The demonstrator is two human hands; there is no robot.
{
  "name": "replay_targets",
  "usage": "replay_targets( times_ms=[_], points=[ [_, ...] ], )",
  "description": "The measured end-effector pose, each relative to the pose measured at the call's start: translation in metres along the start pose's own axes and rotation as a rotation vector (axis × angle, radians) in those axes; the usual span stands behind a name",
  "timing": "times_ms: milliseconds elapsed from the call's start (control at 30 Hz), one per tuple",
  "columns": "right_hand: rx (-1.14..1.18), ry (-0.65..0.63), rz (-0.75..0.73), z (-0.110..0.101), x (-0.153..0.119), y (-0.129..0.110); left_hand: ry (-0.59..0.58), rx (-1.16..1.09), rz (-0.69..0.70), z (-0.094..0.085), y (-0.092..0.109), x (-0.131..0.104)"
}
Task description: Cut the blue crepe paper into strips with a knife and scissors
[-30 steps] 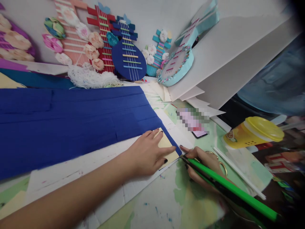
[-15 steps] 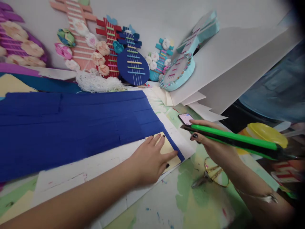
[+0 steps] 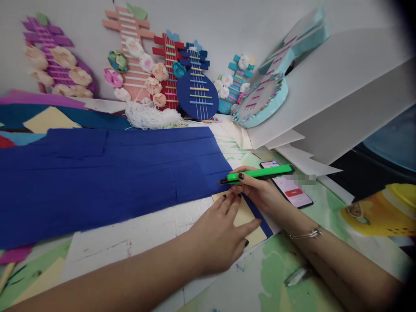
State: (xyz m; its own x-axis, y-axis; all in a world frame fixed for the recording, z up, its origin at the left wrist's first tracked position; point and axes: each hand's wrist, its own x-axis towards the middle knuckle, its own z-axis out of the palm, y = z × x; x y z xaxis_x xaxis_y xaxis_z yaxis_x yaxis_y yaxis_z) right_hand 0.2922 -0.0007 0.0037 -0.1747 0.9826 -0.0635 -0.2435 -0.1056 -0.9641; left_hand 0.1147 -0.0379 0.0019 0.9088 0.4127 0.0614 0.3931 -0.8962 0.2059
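Observation:
My left hand [image 3: 224,232] lies flat with fingers spread on a pale yellow card [image 3: 248,216], pressing it over the edge of a wide blue paper sheet [image 3: 136,173]. In my right hand [image 3: 260,190] is a green utility knife [image 3: 260,172], held nearly level with its dark tip pointing left, just above the blue sheet. The right fingertips are close to the left ones at the card's upper corner; whether the blade touches the paper I cannot tell. Beneath the blue sheet and card lies a white board [image 3: 130,234] with faint marks.
A phone [image 3: 294,190] lies beyond my right wrist. Scissors [image 3: 297,276] are partly hidden under my right forearm. A yellow-lidded tub [image 3: 383,212] stands at right. Decorated paper lutes [image 3: 197,93] and white string [image 3: 154,115] line the back, with white boards [image 3: 325,99] leaning at right.
My right hand has brought the green utility knife left and in, from over the phone to beside my left hand. The left hand still holds the card down. The view has shifted left.

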Motion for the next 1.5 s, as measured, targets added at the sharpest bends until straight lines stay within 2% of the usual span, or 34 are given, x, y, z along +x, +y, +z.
replay_targets(
  times_ms=[133,300,433,633,900,1067,1333,1500],
  points=[
    [-0.015,0.045,-0.064,0.001,0.001,0.005,-0.024,-0.045,-0.008,0.0,0.0,-0.001],
    [-0.052,0.058,-0.07,0.002,0.002,0.007,-0.004,-0.045,-0.008,0.001,0.0,0.0],
    [-0.144,0.054,-0.077,0.003,0.0,0.006,-0.012,-0.037,-0.026,0.001,0.001,0.0],
    [-0.287,0.078,-0.189,0.005,-0.004,0.005,0.011,-0.011,-0.024,0.006,0.003,0.0],
    [-0.221,0.113,-0.154,0.004,0.0,0.011,0.008,0.061,0.002,0.004,-0.001,0.002],
    [-0.212,0.098,-0.199,0.002,0.0,0.012,0.034,0.081,0.023,0.003,-0.005,0.001],
    [-0.519,0.069,-0.443,0.003,-0.005,0.006,0.042,0.012,0.025,0.001,-0.003,-0.003],
    [-0.799,-0.101,-0.63,0.001,-0.002,0.008,0.053,0.059,0.07,0.001,-0.005,-0.002]
  ],
)
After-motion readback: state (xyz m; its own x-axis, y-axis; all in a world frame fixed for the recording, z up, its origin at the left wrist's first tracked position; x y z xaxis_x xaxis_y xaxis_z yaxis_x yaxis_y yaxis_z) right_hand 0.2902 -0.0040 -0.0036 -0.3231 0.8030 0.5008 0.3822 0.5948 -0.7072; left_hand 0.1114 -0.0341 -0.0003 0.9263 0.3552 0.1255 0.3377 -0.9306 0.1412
